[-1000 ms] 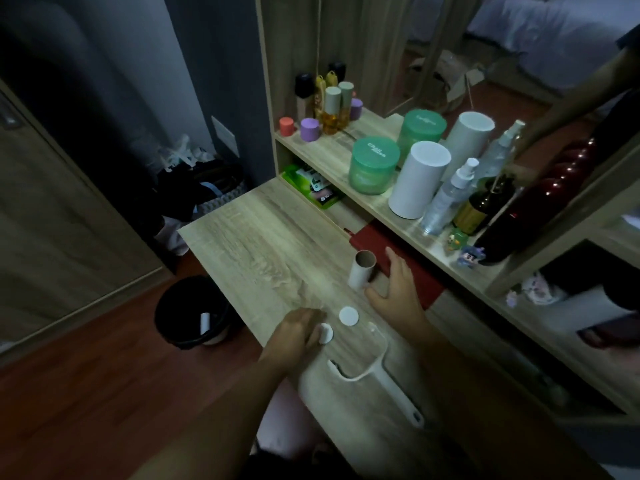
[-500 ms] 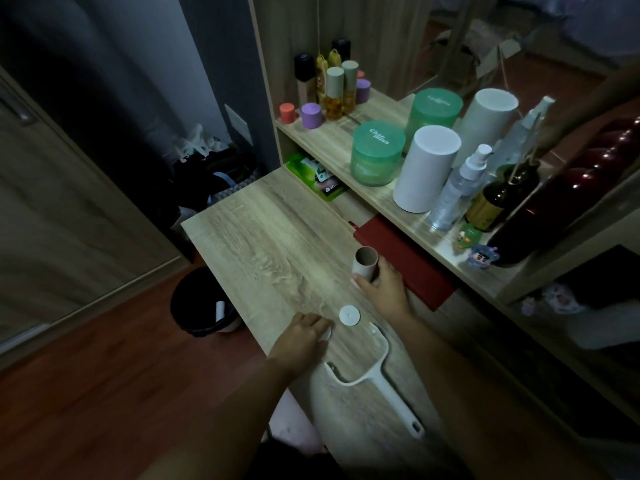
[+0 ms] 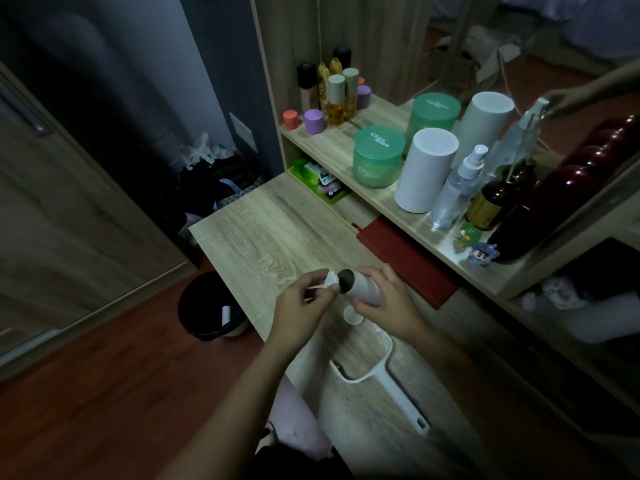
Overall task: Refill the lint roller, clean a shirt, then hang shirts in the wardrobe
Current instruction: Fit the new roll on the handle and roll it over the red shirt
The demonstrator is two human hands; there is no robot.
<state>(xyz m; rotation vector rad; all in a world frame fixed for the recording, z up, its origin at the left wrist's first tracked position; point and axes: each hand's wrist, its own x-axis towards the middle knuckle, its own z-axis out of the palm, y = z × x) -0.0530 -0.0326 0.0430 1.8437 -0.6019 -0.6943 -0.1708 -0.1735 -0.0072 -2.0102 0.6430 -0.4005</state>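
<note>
**A:** Two hands on one job. What does the left hand (image 3: 304, 303) have?

**B:** It pinches a small white end cap (image 3: 331, 280) at its fingertips, right against the dark open mouth of the refill roll (image 3: 365, 288).

**A:** And the spare?

**B:** A second cap (image 3: 352, 316) lies on the table (image 3: 270, 237), just under the gap between the hands.

**A:** The right hand (image 3: 389, 304)?

**B:** Its fingers curl round the roll, holding it nearly level with the mouth toward the left hand. The roller handle (image 3: 403, 396) lies bare on the table, nearer the body than the right hand.

**A:** So it's the refill step?

**B:** I'd say so, early on. Next the cap needs squaring to the core and a firm push in. Then the other cap goes on, and the roll onto the handle.
</note>
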